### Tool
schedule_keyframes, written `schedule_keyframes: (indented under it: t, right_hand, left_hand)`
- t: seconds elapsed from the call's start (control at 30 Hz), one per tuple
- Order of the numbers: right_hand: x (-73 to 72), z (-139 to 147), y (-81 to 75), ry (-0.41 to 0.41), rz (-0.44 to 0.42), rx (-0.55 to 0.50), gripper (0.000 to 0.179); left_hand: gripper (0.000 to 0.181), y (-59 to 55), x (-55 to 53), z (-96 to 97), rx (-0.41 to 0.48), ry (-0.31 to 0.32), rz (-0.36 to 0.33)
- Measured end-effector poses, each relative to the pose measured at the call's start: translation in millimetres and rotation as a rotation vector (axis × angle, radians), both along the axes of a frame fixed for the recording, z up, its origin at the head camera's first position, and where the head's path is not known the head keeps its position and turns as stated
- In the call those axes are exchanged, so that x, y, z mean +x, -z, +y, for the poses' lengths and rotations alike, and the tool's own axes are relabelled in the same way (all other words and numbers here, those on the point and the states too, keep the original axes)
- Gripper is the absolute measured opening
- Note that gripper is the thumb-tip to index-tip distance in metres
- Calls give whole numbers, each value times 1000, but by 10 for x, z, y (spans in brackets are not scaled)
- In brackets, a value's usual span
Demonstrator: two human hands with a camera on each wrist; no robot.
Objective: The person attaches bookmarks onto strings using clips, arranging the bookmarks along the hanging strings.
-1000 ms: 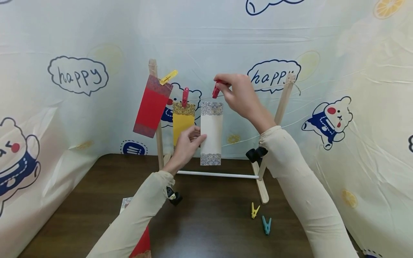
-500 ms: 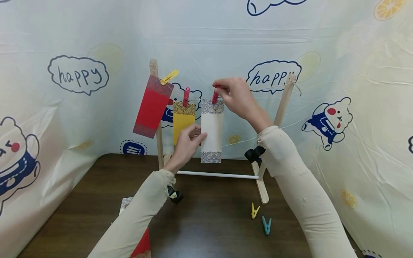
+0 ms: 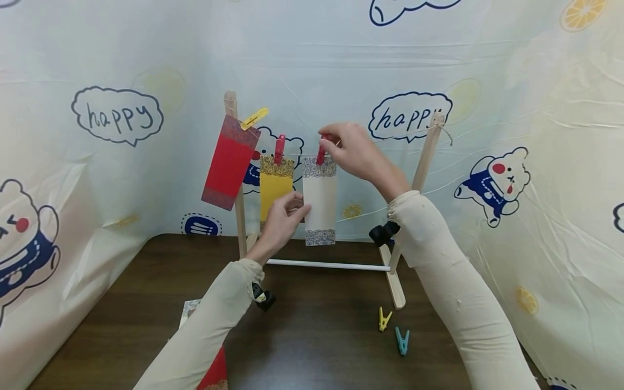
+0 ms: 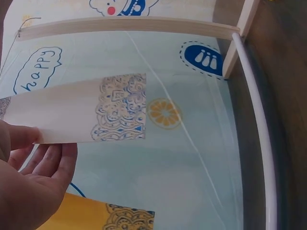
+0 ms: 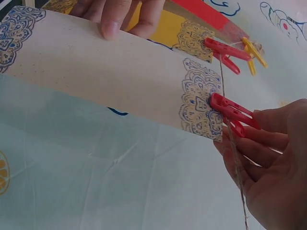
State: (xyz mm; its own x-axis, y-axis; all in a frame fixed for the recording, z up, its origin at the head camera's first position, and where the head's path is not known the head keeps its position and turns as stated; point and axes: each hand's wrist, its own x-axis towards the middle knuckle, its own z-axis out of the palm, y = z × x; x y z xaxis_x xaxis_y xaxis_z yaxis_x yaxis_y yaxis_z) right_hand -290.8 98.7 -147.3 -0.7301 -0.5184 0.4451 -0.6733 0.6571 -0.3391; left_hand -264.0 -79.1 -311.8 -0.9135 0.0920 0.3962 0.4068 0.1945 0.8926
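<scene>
A white card [image 3: 319, 208] with blue lace-patterned ends hangs upright at a string [image 5: 236, 165] stretched between two wooden posts. My left hand [image 3: 283, 218] pinches its left edge, thumb in front and fingers behind. At the card's top, my right hand [image 3: 355, 151] pinches the handles of a red clothespin [image 5: 232, 108], whose nose grips the card's patterned end at the string. Just left, a yellow card [image 3: 275, 189] hangs from another red clothespin [image 3: 279, 149]. A tilted red card [image 3: 230, 162] hangs by a yellow clothespin [image 3: 255, 118] near the left post.
The right post [image 3: 428, 154] and left post [image 3: 240, 222] are joined low down by a white rod [image 3: 331, 265]. On the dark table lie a small yellow clothespin [image 3: 384, 319] and a teal clothespin [image 3: 402, 341]. Red paper [image 3: 215, 374] shows beside the left sleeve. A printed curtain [image 3: 312, 65] hangs behind.
My right hand has lowered the red clothespin from above the white card onto its top edge. The card's lower end has shifted slightly up; my left hand has kept its hold.
</scene>
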Motion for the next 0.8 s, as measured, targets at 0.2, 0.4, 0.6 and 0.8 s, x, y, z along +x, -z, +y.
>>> schedule_keyframes:
  t: [0.2,0.4,0.6,0.8]
  right_hand:
    - [25,21,34,2,-55,29,43]
    - [75,82,88,18,-9,40,45]
    - [167,171,143,48,99,34,41]
    - [328,324,220,16,205,-29,34]
  left_hand:
    - [24,55,10,-30,-23,15,-32]
    - [35,212,81,-58,-11,49,-74]
    - [38,387,186,-133,-48,62,-75]
    - [31,445,287,-184,-92,55,-52]
